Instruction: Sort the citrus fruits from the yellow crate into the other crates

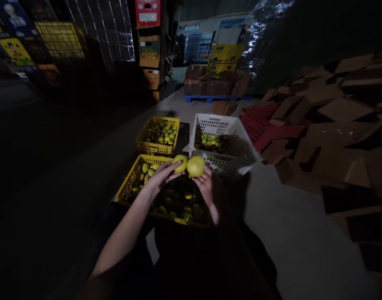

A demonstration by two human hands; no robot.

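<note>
While both arms reach over the near yellow crate [128, 189] of fruit, the left hand [161, 175] pinches a small yellow-green fruit [180, 163] and the right hand [209, 187] grips a bigger one [195, 166]. Both fruits touch, just before the white basket [237, 133].

One camera sits on the person's head. It looks forward and down, close to the hands, with baskets [159, 137] on the floor ahead.
</note>
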